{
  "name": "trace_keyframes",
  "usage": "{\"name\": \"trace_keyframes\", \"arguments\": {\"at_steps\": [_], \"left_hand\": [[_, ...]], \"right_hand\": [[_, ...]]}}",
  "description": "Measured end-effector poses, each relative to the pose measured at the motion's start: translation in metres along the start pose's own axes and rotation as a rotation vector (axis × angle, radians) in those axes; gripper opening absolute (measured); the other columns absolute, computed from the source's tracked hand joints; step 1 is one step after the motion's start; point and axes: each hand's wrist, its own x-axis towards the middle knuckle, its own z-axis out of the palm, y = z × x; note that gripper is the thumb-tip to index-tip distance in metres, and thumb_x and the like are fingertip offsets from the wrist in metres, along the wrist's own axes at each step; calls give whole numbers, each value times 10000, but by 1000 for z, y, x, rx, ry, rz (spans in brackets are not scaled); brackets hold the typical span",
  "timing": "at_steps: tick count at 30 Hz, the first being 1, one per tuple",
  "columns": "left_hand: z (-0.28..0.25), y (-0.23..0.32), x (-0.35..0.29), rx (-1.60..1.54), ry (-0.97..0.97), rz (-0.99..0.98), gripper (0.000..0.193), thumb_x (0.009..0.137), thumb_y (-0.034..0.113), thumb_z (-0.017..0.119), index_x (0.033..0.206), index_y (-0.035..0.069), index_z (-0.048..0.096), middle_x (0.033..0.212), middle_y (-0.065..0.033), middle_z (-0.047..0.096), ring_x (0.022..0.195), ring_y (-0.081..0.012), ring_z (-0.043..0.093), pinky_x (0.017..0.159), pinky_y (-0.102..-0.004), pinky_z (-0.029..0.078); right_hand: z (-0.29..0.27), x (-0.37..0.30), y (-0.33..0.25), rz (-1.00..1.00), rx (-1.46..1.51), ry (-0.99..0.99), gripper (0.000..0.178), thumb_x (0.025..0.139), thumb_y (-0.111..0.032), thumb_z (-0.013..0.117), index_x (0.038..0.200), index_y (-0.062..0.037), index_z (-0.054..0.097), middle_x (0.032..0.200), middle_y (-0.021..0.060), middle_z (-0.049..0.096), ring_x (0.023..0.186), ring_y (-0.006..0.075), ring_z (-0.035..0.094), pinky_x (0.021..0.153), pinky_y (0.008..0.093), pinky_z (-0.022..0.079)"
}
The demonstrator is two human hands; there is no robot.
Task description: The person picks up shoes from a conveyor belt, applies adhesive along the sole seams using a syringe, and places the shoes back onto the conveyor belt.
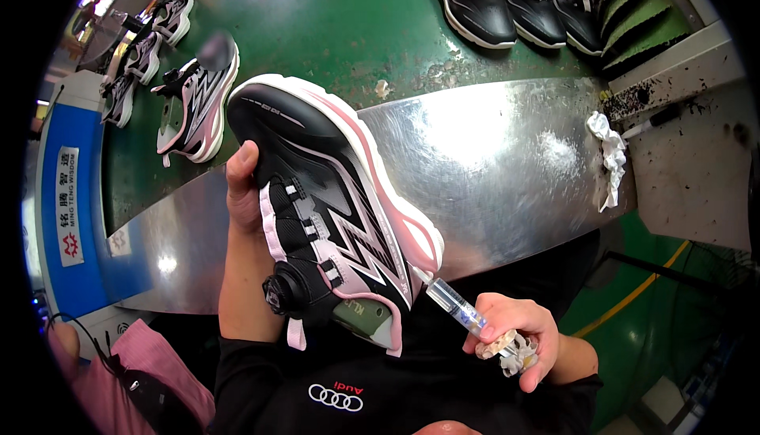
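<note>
Left hand clasps black-and-pink sneaker, heel turned rightward, likely for access; right hand pinches clear syringe

Left hand higher, right hand curled, lower

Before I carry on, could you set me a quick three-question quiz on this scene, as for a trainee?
1. Which grip holds the clear tube: A) left, B) right, C) neither?
2. True or false: the held shoe has its toe pointing away from the black shirt.
3. Fill in: the crumpled white strip lies at the ____ end of the metal surface.

Key: 1. B, the right grip. 2. True. 3. Right.
</note>
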Motion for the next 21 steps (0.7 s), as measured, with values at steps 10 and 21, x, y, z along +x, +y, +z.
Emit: {"name": "trace_keyframes", "arguments": {"at_steps": [10, 21], "left_hand": [[-3, -3, 3, -38, 86, -8, 499, 861, 364, 548, 1225, 25, 510, 1174, -141, 592, 1051, -273, 585, 931, -417, 463], [-21, 7, 1, 118, 270, -48, 433, 833, 327, 567, 1174, 61, 551, 1129, -138, 613, 988, -280, 625, 896, -445, 501]], "right_hand": [[-5, -11, 8, -65, -78, -3, 642, 676, -397, 793, 1116, 21, 585, 958, 98, 656, 766, 192, 522, 687, 293, 386], [-12, -22, 20, -51, -71, 58, 628, 683, -386, 792, 1121, 14, 584, 959, 84, 651, 765, 190, 497, 675, 292, 396]]}}
